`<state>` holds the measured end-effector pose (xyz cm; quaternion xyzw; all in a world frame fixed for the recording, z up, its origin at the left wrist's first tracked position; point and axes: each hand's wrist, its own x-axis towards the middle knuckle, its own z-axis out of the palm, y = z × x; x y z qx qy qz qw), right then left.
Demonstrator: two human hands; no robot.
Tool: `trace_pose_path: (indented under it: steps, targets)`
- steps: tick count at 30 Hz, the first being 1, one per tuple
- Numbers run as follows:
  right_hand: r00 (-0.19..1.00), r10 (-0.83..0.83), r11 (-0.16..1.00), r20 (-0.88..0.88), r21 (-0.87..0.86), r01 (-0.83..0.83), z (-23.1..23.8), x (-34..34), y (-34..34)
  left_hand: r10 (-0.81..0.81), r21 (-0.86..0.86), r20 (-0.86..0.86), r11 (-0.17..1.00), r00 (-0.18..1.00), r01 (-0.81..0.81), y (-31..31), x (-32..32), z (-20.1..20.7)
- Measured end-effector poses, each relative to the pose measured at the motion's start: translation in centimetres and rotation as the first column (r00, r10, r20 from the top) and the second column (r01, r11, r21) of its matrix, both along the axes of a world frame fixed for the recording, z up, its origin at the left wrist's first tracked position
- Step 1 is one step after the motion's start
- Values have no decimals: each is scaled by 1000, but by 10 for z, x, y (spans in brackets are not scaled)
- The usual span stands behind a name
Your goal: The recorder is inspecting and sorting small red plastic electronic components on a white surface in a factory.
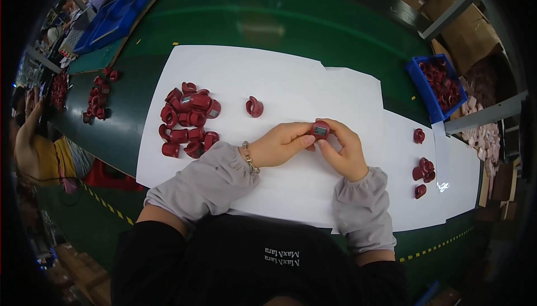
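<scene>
Left hand (278, 146) + right hand (347, 152) hold red display band (320, 129); black shirt (235, 255) (white lettering (282, 257)); white paper (291, 191), green worktop (224, 12).

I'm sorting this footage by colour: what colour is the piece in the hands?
The piece is dark red with a greyish panel, seen in the head view.
</scene>
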<state>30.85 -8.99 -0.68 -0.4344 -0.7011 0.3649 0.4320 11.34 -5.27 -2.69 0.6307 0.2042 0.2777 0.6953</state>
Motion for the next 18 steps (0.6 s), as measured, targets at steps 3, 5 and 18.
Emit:
trace_pose_path:
  steps: [3,5,18]
  targets:
    - [1000,5,1000,5,8,-5,1,0,0,-4,19,-8,1000,1000,4,0,0,0]
    - [1000,6,1000,-8,4,-6,1,0,-1,-6,10,-9,1000,1000,6,0,0,0]
    - [999,-3,998,42,56,1,4,0,-2,-4,-9,7,1000,1000,4,-1,0,-3]
